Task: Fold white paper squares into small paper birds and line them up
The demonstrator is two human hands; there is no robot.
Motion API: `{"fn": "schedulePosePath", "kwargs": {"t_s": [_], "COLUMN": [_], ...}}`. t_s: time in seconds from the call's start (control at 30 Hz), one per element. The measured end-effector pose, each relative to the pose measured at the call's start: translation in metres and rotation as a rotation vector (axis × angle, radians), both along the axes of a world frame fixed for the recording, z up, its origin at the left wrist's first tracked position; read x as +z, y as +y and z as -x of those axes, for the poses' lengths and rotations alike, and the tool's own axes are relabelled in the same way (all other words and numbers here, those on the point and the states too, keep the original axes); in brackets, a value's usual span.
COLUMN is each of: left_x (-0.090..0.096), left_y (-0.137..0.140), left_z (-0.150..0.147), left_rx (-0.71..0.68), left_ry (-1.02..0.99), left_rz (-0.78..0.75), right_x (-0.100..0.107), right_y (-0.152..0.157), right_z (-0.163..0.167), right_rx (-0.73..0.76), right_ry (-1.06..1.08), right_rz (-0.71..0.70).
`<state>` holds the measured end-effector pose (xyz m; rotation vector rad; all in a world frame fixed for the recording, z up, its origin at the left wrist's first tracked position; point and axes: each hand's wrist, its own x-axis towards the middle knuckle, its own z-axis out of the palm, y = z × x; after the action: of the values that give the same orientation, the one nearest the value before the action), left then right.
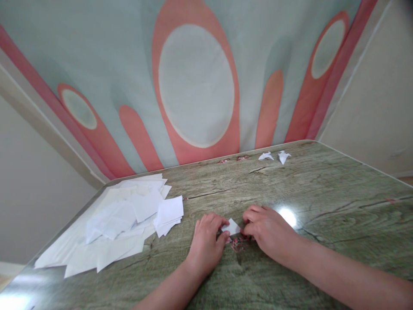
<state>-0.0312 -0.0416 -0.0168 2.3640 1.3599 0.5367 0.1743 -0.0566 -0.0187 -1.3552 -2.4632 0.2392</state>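
Patterned hanging: Up front we have the giant of the scene, the hanging (196, 86), grey-green with red uprights and pale ovals, rising behind the far edge of the table.
Wood-look tabletop: Below it we get the tabletop (222, 189), brown-green with dark grain, and a bright spot of light shining beside the right wrist.
Loose white sheets: Out on our left, a broad heap of sheets (106, 232), overlapping every which way.
Right hand: In from our right comes the right hand (266, 228), fingers curled, tips gathered at the paper's right end; whether they pinch it, we cannot tell.
Left hand: Opposite, the left hand (208, 237) has thumb and forefinger closed about the paper's left corner.
Small stack: At the heap's right edge we spot a stack (169, 213) of smaller white pieces, slightly fanned.
Paper in play: Right between the two hands, near the table's front, sits the little white paper (231, 227), pointed at the top, just above a reddish patch of the wood pattern.
Folded pair: Far back, right of centre, two tiny shapes: a flatter figure (266, 156), and just beside it a pointed figure (283, 157), both white.
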Motion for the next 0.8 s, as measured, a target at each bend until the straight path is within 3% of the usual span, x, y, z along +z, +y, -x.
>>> {"fn": "schedulePosePath", "kwargs": {"t_s": [0.13, 0.27, 0.37, 0.5, 0.67, 0.8], "left_x": [-0.001, -0.001, -0.003, -0.007, -0.003, 0.006], "left_y": [0.001, 0.007, 0.012, 0.016, 0.009, -0.006], "left_z": [0.002, 0.007, 0.011, 0.013, 0.014, 0.008], "left_rx": [0.008, -0.083, -0.174, -0.192, -0.297, -0.262], "left_ry": [-0.029, -0.044, -0.054, -0.036, 0.089, 0.222], "left_rz": [-0.010, -0.021, -0.039, -0.108, -0.117, -0.125], "right_x": [-0.008, -0.020, -0.023, -0.023, -0.022, -0.020], "right_y": [0.009, 0.020, 0.021, 0.016, 0.012, 0.009], "right_z": [-0.008, -0.014, -0.013, -0.008, -0.002, 0.001], "right_rx": [0.001, -0.048, 0.013, 0.058, 0.054, 0.027], "right_ry": [0.135, 0.310, 0.308, 0.291, 0.321, 0.348], "right_rz": [-0.032, -0.067, -0.057, -0.010, 0.031, 0.087]}}
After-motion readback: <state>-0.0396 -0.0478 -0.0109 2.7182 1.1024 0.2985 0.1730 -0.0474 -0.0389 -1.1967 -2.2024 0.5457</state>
